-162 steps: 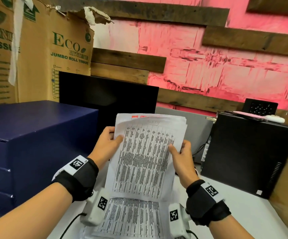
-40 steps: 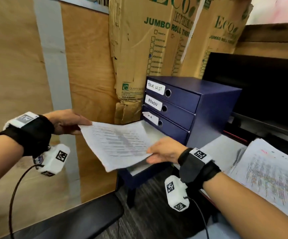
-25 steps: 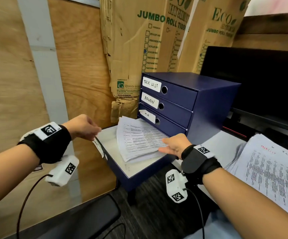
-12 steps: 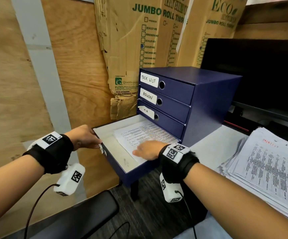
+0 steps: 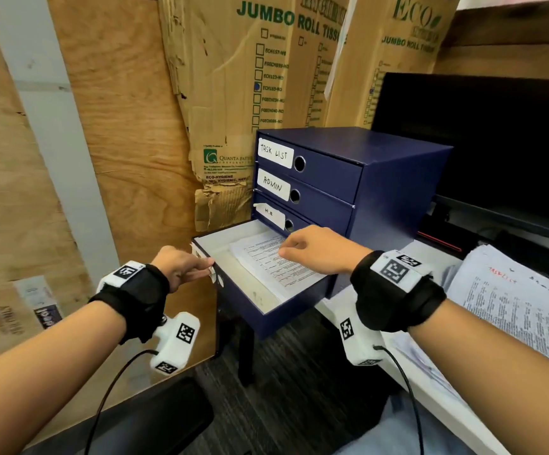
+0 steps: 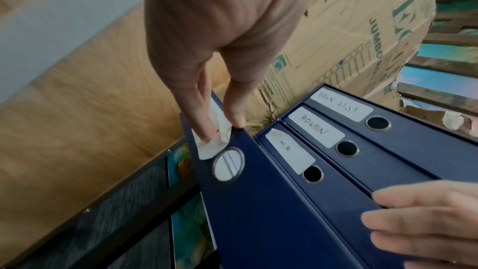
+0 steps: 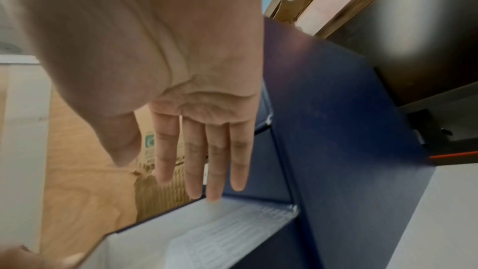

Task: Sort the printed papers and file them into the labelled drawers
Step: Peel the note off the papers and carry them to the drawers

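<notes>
A navy drawer unit (image 5: 397, 178) carries the labels TASK LIST, ADMIN and H.R. Its bottom drawer (image 5: 283, 318) is pulled out, with printed papers (image 5: 266, 262) lying flat inside. My left hand (image 5: 209, 269) pinches the top edge of the drawer front (image 6: 258, 201), thumb and fingers (image 6: 201, 122) over a crumpled label. My right hand (image 5: 286, 249) hovers over the filed sheets with straight fingers (image 7: 214, 167), their tips at the paper (image 7: 227, 234). A thick stack of printed papers (image 5: 522, 310) lies on the desk to the right.
Tall cardboard boxes (image 5: 250, 77) lean behind the drawer unit. A black monitor (image 5: 480, 142) stands at the right and a plywood panel (image 5: 118, 126) at the left. A black chair seat (image 5: 154, 421) sits below the open drawer, by the white desk edge (image 5: 430, 399).
The sheets went from both hands into the bottom drawer. My right hand pressed them flat, then lifted and slid toward the cabinet face. My left hand stays on the drawer front.
</notes>
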Motion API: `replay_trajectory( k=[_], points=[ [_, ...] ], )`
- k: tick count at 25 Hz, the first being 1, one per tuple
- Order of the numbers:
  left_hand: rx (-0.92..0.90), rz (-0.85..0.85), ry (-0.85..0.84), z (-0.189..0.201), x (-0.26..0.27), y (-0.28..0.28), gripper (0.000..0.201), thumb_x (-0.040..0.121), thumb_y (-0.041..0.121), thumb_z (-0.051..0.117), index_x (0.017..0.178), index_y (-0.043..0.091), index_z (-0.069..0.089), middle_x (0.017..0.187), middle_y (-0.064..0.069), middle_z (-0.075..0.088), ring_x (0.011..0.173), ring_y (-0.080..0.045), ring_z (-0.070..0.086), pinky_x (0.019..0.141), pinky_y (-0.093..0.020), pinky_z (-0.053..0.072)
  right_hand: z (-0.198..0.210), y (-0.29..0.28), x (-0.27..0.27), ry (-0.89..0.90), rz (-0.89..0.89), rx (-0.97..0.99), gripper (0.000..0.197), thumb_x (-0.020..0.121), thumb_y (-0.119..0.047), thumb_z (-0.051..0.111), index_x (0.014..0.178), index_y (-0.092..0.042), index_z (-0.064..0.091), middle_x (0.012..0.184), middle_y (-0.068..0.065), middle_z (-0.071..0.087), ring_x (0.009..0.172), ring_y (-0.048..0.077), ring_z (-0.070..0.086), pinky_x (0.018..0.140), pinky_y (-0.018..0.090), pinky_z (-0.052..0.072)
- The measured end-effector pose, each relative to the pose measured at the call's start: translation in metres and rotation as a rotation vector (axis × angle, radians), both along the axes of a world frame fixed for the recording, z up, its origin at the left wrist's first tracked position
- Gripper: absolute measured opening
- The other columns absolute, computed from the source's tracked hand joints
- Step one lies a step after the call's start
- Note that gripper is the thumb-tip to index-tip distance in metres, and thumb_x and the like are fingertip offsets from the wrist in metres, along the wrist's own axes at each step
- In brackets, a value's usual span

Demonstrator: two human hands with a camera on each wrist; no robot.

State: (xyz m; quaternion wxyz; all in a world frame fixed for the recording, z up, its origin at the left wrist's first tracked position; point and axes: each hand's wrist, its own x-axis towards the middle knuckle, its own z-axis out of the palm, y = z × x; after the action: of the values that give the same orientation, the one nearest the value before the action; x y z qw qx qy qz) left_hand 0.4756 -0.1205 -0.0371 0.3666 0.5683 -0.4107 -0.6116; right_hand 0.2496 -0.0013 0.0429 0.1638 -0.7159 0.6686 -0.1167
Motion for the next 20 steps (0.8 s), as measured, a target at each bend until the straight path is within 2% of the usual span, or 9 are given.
replay_trajectory(
  k=[5,8,10,12,15,16,18,19,20],
  points=[
    [-0.045,0.075,0.16,-0.018,-0.08,-0.026,0.024,0.08,-0.014,0.066,0.101,-0.012,0.057,0.106,-0.023,0.061,0.076,-0.022,0.062,0.048,-0.02,0.055,0.007,0.008,-0.036,-0.056,-0.099,-0.037,0.025,0.096,-0.038,0.052,0.108,-0.023,0.068,0.097,-0.008,0.065,0.09,0.011,0.062,0.069,0.019,0.042],
    [-0.072,0.065,0.225,-0.032,-0.126,-0.031,0.022,0.082,-0.018,0.056,0.096,-0.003,0.053,0.1,-0.02,0.051,0.076,-0.021,0.061,0.047,-0.019,0.053,-0.001,0.014,-0.055,-0.109,-0.153,-0.026,0.023,0.096,-0.03,0.052,0.102,-0.015,0.069,0.094,0.0,0.073,0.084,0.016,0.07,0.063,0.012,0.048],
    [-0.087,0.034,0.263,-0.046,-0.143,-0.043,0.031,0.081,-0.019,0.049,0.105,0.0,0.047,0.102,-0.017,0.046,0.097,-0.027,0.064,0.052,-0.021,0.055,-0.004,0.018,-0.064,-0.142,-0.154,-0.033,0.023,0.095,-0.026,0.053,0.099,-0.012,0.07,0.092,0.001,0.074,0.083,0.015,0.071,0.072,0.016,0.053],
    [-0.081,-0.022,0.262,-0.056,-0.144,-0.054,0.042,0.082,-0.014,0.044,0.123,-0.009,0.044,0.103,-0.014,0.052,0.106,-0.025,0.061,0.06,-0.023,0.054,-0.005,0.021,-0.07,-0.14,-0.144,-0.032,0.024,0.095,-0.028,0.055,0.096,-0.01,0.071,0.09,-0.001,0.074,0.082,0.012,0.071,0.065,0.011,0.05],
    [-0.074,-0.093,0.253,-0.053,-0.142,-0.051,0.058,0.083,-0.004,0.04,0.14,0.001,0.035,0.096,-0.001,0.054,0.092,-0.014,0.055,0.076,-0.028,0.045,-0.002,0.019,-0.073,-0.129,-0.152,-0.023,0.026,0.095,-0.031,0.055,0.095,-0.011,0.071,0.091,-0.002,0.075,0.082,0.009,0.071,0.054,0.011,0.046],
    [-0.075,-0.107,0.249,-0.048,-0.144,-0.047,0.058,0.078,-0.001,0.042,0.136,0.003,0.038,0.091,-0.001,0.05,0.083,-0.013,0.05,0.081,-0.03,0.042,-0.002,0.019,-0.074,-0.128,-0.157,-0.021,0.026,0.095,-0.032,0.055,0.095,-0.011,0.071,0.091,-0.002,0.075,0.082,0.009,0.071,0.055,0.015,0.048],
    [-0.082,-0.134,0.243,-0.036,-0.146,-0.041,0.054,0.058,0.008,0.045,0.112,0.013,0.045,0.081,0.0,0.038,0.07,-0.013,0.039,0.099,-0.039,0.036,-0.002,0.021,-0.074,-0.1,-0.16,-0.007,0.026,0.095,-0.031,0.055,0.095,-0.011,0.071,0.092,-0.001,0.074,0.082,0.01,0.071,0.061,0.018,0.05],
    [-0.085,-0.156,0.216,-0.031,-0.146,-0.039,0.056,0.054,0.011,0.047,0.109,0.018,0.04,0.082,0.0,0.037,0.069,-0.013,0.037,0.101,-0.041,0.036,-0.003,0.025,-0.075,-0.082,-0.162,0.004,0.026,0.095,-0.031,0.055,0.095,-0.011,0.07,0.092,0.0,0.074,0.082,0.011,0.071,0.064,0.018,0.051],
    [-0.111,-0.187,0.16,-0.023,-0.145,-0.032,0.057,0.059,0.01,0.05,0.114,0.018,0.036,0.088,-0.002,0.04,0.069,-0.013,0.038,0.095,-0.036,0.04,-0.003,0.029,-0.079,-0.061,-0.167,0.011,0.025,0.095,-0.031,0.054,0.095,-0.011,0.07,0.091,-0.001,0.073,0.082,0.012,0.071,0.067,0.019,0.05]
  ],
)
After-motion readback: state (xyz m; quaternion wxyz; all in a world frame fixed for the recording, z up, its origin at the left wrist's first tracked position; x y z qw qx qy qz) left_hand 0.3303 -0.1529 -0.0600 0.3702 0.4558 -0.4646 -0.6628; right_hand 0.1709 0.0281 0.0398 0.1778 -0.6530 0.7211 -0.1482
